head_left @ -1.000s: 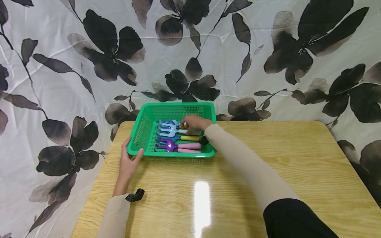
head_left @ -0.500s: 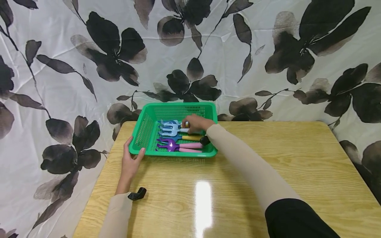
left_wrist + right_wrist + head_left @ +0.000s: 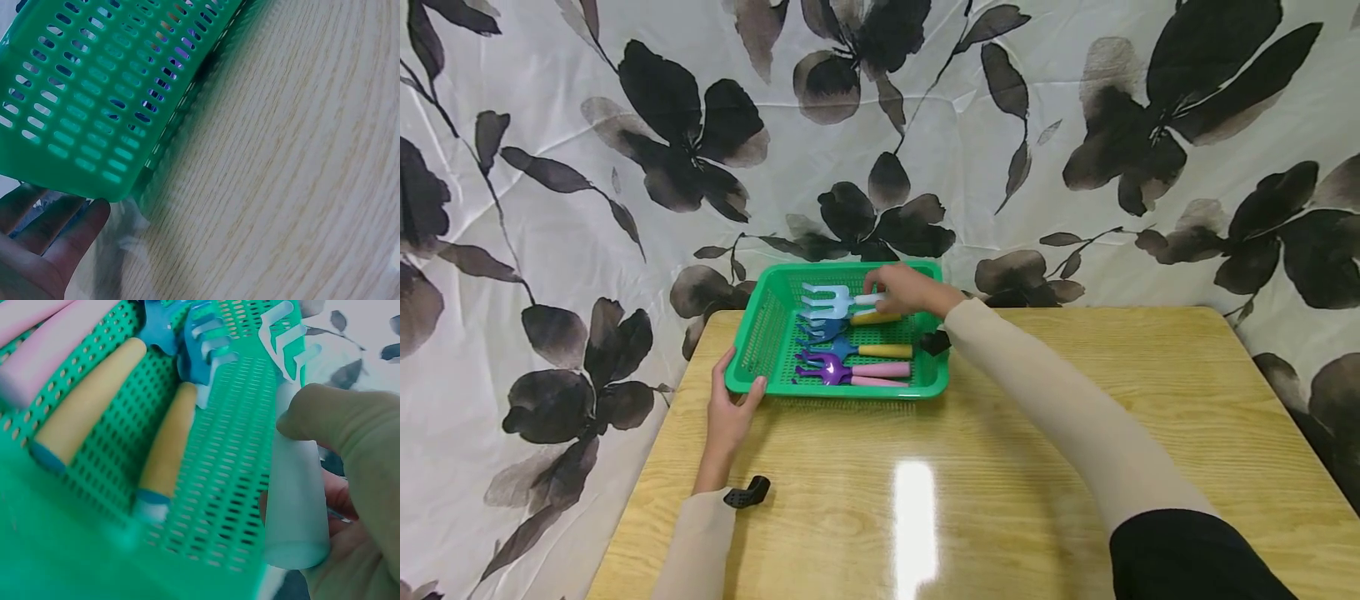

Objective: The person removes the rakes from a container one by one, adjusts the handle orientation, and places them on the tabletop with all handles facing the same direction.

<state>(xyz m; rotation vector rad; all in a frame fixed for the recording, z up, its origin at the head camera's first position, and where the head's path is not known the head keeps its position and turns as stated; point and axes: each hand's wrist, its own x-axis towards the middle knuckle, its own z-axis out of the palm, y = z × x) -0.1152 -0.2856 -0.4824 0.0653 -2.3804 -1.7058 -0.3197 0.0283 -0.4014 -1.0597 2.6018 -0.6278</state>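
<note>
Green basket [image 3: 820, 392] on table [image 3: 1150, 375]. Right hand [image 3: 910, 289]: fingers and thumb pinching a light-blue fork [image 3: 299, 500] by its handle, at basket's far side. Left hand [image 3: 730, 417]: fingers spread, fairly straight, touching basket's near-left corner. In basket: yellow-handled forks [image 3: 885, 351]; pink-handled tools [image 3: 880, 369] along near side.

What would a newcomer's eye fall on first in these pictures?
Probably the bright green basket at the far edge of the wooden table. Over its far side, the right hand grips a light blue hand fork. Behind everything hangs a white cloth with big dark flowers.
</note>
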